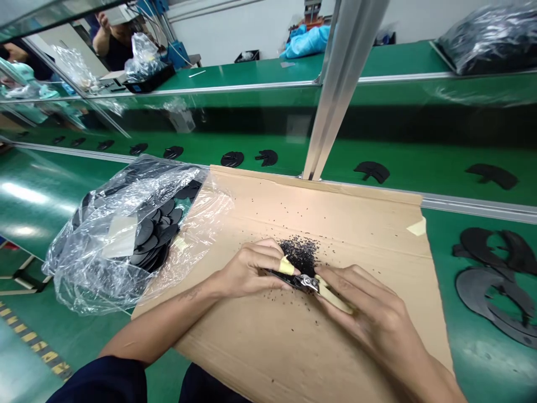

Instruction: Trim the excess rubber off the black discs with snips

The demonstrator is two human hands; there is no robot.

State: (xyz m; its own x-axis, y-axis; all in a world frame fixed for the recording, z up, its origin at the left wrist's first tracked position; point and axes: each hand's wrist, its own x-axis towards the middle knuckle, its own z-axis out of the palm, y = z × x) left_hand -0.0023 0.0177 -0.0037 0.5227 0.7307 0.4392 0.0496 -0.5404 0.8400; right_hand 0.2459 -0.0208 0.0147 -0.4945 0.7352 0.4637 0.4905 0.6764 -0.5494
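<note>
My left hand (247,271) pinches a thin black flat part (279,275), with a yellow finger cot on one fingertip. My right hand (364,310) is closed around a small cutting tool (309,282) with a metal tip, which meets the black part. Both hands rest over a sheet of brown cardboard (356,224). Just beyond the fingers lies a pile of tiny black trimmings (300,252), with more specks scattered across the cardboard.
A clear plastic bag (126,240) full of black flat parts lies at the left. More black parts (495,274) sit on the green bench at right. Single black pieces (371,170) ride the green conveyor behind. A metal post (335,95) rises ahead. Another person (111,39) works far left.
</note>
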